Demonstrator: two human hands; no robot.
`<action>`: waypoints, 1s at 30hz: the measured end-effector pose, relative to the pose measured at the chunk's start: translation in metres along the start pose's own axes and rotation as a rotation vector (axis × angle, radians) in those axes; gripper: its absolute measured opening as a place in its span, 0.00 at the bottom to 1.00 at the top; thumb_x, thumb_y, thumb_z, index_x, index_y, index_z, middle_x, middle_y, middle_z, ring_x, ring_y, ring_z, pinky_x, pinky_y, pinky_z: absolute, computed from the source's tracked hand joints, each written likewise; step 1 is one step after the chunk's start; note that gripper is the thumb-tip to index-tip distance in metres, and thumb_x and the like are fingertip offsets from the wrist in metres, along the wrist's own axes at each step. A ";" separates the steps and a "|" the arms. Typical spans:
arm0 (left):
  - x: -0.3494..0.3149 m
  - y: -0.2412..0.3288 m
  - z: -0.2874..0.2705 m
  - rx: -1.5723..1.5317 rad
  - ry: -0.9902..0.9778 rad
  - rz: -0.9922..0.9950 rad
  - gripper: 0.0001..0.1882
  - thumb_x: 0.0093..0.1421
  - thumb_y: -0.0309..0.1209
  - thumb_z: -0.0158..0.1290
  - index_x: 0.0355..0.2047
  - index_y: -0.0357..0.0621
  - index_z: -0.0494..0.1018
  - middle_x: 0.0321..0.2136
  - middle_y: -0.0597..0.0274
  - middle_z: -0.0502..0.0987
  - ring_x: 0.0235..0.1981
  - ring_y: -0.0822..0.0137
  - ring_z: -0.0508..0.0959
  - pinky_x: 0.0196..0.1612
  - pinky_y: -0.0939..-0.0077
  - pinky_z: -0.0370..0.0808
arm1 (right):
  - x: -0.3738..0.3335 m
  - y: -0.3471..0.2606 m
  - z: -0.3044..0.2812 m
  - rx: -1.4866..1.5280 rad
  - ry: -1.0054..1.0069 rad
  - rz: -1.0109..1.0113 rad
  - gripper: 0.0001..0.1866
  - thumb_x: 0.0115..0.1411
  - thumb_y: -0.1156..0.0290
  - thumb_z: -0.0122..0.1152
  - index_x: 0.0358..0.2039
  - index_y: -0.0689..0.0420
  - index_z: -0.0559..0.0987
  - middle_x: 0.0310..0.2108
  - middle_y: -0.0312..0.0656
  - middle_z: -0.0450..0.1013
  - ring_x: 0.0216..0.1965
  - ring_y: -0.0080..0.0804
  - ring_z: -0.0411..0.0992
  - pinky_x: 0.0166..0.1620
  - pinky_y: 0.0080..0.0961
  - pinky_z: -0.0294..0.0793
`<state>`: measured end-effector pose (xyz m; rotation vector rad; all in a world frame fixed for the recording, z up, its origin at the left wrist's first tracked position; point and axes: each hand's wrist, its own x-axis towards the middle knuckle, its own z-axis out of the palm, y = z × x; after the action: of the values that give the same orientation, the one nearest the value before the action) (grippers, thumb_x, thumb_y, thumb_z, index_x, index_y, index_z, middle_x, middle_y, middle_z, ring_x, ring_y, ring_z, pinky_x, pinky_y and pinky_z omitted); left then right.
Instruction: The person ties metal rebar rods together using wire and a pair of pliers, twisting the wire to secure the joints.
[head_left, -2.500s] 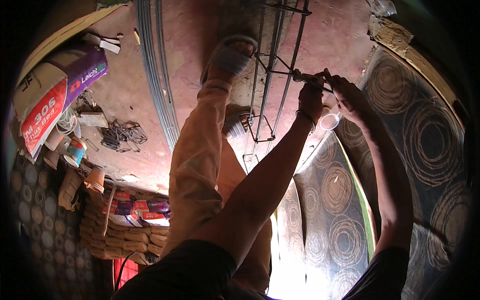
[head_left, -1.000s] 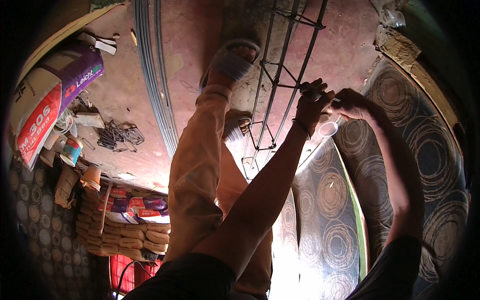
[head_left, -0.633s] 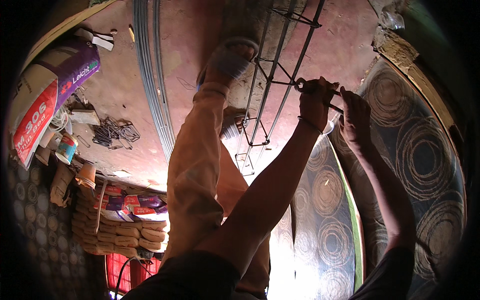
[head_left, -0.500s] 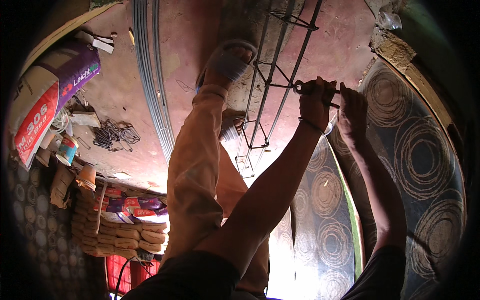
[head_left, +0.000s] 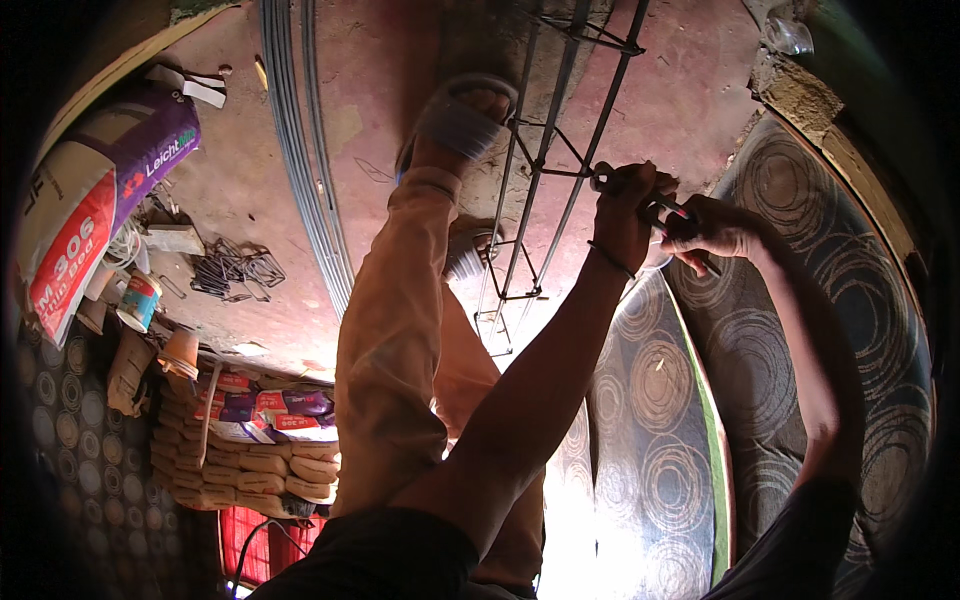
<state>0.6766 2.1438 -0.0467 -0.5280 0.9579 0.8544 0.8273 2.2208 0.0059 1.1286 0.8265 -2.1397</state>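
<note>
A narrow cage of dark steel bars (head_left: 610,100) with tied cross-loops runs lengthwise in front of me. At its right side, my left hand (head_left: 628,200) is closed around the front part of a pair of pincers (head_left: 602,179), whose rounded head sits against or very near the outer bar at a cross-loop. To the right, my right hand (head_left: 715,228) grips the handle end, with the handles showing spread apart around its fingers. Any wire in the jaws is too small to make out.
My sandalled foot (head_left: 455,125) is beside the cage. Left lie a bundle of long rods (head_left: 290,120) and a heap of bent wire loops (head_left: 235,268). A large bag (head_left: 110,190), a tin (head_left: 138,302) and stacked sacks (head_left: 260,465) stand farther left. Circle-patterned sheeting (head_left: 850,310) lines the right.
My right hand has turned and moved slightly right and down, and the pincers' handles have swung and spread. My left hand stays at the same bar, a little lower in view.
</note>
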 end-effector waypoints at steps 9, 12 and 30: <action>0.003 -0.005 0.005 0.303 0.131 0.044 0.18 0.64 0.44 0.52 0.29 0.42 0.69 0.26 0.62 0.72 0.35 0.65 0.78 0.36 0.68 0.75 | 0.007 0.029 0.060 -0.917 1.037 -0.206 0.30 0.54 0.59 0.63 0.55 0.56 0.65 0.46 0.41 0.69 0.47 0.38 0.68 0.53 0.44 0.61; 0.008 -0.007 0.018 -0.216 0.122 0.077 0.12 0.64 0.37 0.54 0.34 0.40 0.70 0.26 0.60 0.76 0.32 0.64 0.80 0.40 0.70 0.78 | 0.021 0.028 0.065 -1.114 1.346 -0.113 0.27 0.54 0.71 0.63 0.55 0.57 0.67 0.43 0.44 0.70 0.46 0.39 0.69 0.53 0.40 0.64; 0.016 -0.001 -0.005 0.587 0.029 0.350 0.17 0.66 0.30 0.48 0.53 0.37 0.67 0.49 0.56 0.70 0.48 0.67 0.72 0.46 0.73 0.73 | 0.060 0.054 -0.018 -0.754 0.889 -0.425 0.12 0.45 0.80 0.60 0.31 0.55 0.70 0.29 0.40 0.70 0.34 0.43 0.71 0.35 0.37 0.68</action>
<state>0.6803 2.1458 -0.0632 0.1376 1.2863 0.8231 0.8467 2.1878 -0.0667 1.5243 2.1908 -1.2566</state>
